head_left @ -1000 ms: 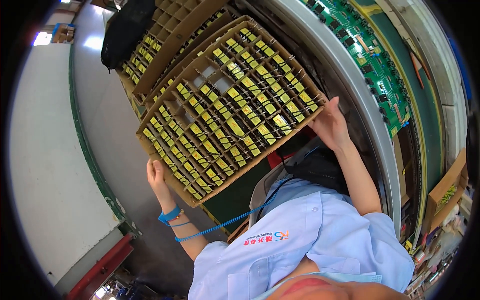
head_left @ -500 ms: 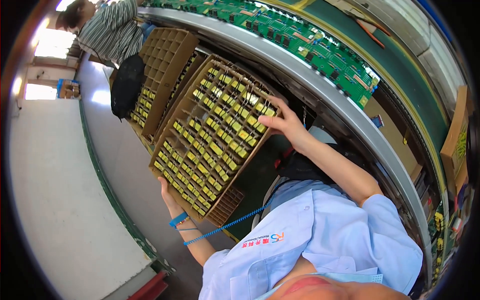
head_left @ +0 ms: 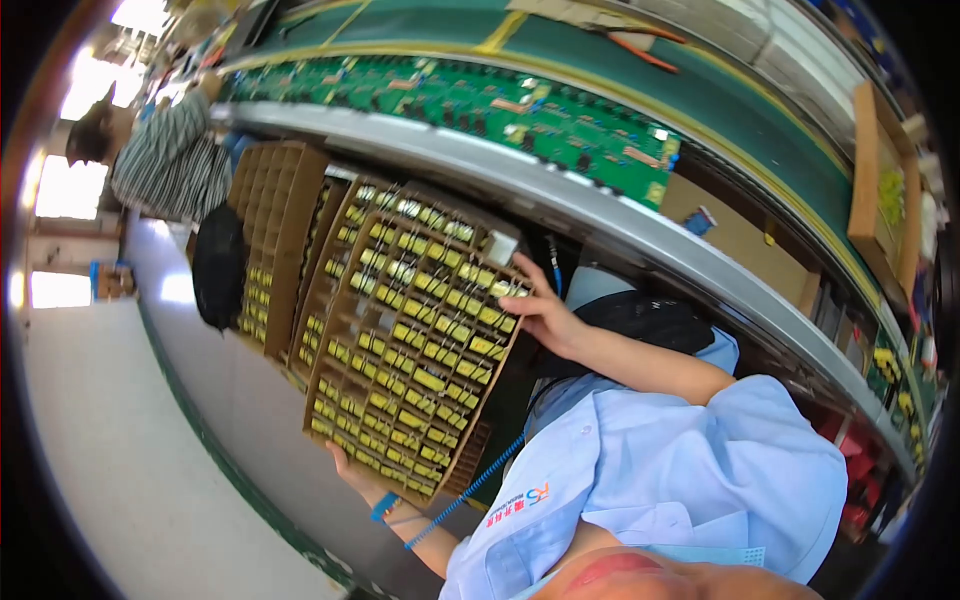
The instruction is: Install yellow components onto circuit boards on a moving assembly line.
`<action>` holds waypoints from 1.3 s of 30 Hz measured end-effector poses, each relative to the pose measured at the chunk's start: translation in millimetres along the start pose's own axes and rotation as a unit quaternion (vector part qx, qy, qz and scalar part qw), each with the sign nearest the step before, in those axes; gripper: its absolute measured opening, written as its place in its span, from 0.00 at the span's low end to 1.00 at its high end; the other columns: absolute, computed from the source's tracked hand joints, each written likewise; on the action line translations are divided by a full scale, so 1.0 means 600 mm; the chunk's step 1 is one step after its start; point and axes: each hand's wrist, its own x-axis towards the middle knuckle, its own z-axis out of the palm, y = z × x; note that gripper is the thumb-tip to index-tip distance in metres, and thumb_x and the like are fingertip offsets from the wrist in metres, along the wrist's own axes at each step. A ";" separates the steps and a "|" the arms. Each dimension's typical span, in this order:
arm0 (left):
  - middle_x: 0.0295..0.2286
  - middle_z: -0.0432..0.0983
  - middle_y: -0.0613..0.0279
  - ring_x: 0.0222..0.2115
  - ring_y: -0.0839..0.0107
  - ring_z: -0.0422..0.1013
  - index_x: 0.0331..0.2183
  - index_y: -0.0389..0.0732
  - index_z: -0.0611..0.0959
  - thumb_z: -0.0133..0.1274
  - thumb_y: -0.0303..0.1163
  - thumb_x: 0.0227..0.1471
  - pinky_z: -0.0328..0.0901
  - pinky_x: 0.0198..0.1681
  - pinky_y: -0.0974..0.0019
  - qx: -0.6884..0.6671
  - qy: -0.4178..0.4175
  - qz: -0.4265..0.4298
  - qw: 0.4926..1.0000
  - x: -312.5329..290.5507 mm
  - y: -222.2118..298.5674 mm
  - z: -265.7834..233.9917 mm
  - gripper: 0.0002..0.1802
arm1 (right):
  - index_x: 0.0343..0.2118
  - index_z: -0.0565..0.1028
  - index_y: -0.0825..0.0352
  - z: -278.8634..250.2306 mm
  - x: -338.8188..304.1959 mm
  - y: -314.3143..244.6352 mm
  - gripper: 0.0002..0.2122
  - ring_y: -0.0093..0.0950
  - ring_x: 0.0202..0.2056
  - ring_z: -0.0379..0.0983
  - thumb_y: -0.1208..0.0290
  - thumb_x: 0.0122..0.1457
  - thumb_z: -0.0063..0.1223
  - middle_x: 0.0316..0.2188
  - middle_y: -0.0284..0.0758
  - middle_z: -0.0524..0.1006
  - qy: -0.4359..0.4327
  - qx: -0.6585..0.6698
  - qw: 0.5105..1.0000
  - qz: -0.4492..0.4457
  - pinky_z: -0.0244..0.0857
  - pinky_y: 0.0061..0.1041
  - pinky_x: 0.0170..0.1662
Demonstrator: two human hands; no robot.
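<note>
I hold a brown cardboard divider tray point(head_left: 494, 375) tilted in front of me, its cells mostly filled with small yellow block-shaped components point(head_left: 430, 380) with dark leads. My right hand point(head_left: 550, 322) grips its upper right corner, thumb over the rim and fingers partly hidden behind the edge. At the lower left corner, my left hand point(head_left: 360, 480) supports it, with most fingers hidden beneath. A blue wristband point(head_left: 386, 506) sits on my left wrist, joined to a coiled blue cord point(head_left: 470, 488). Right behind the held tray, a similar tray shows more yellow components point(head_left: 350, 213).
Another divider box point(head_left: 268, 195) stands further left, beside a black rounded thing point(head_left: 218, 265). A metal rail point(head_left: 480, 160) runs along the line carrying green circuit boards point(head_left: 570, 150). A person in a striped top point(head_left: 175, 160) works far left. Orange-handled pliers point(head_left: 645, 52) lie beyond.
The held tray has shifted down in the picture, showing more of the filled tray behind it. Both hands keep their hold. The view has turned, so boards and boxes appear lower and further left.
</note>
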 end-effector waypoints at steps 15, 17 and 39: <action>0.60 0.57 0.52 0.57 0.53 0.62 0.63 0.40 0.57 0.35 0.57 0.63 0.62 0.59 0.49 -0.016 0.062 0.059 0.996 -0.120 -0.058 0.060 0.38 | 0.59 0.69 0.48 0.013 0.008 -0.076 0.32 0.24 0.43 0.64 0.59 0.47 0.64 0.41 0.30 0.68 -0.078 -0.199 0.977 -0.016 0.56 0.29 0.41; 0.61 0.57 0.53 0.57 0.54 0.62 0.64 0.40 0.57 0.34 0.57 0.63 0.62 0.59 0.50 0.004 0.019 0.118 0.993 -0.128 -0.059 0.053 0.38 | 0.59 0.69 0.49 0.015 0.001 -0.075 0.32 0.24 0.43 0.64 0.60 0.47 0.65 0.41 0.30 0.69 -0.088 -0.193 0.977 -0.028 0.57 0.28 0.41; 0.56 0.64 0.52 0.52 0.59 0.67 0.60 0.33 0.62 0.44 0.50 0.63 0.64 0.56 0.55 0.033 -0.322 0.103 0.941 0.033 -0.035 0.644 0.35 | 0.50 0.72 0.62 -0.102 -0.298 -0.679 0.28 0.26 0.41 0.73 0.49 0.50 0.60 0.41 0.33 0.75 0.086 -0.258 0.855 -0.442 0.68 0.32 0.44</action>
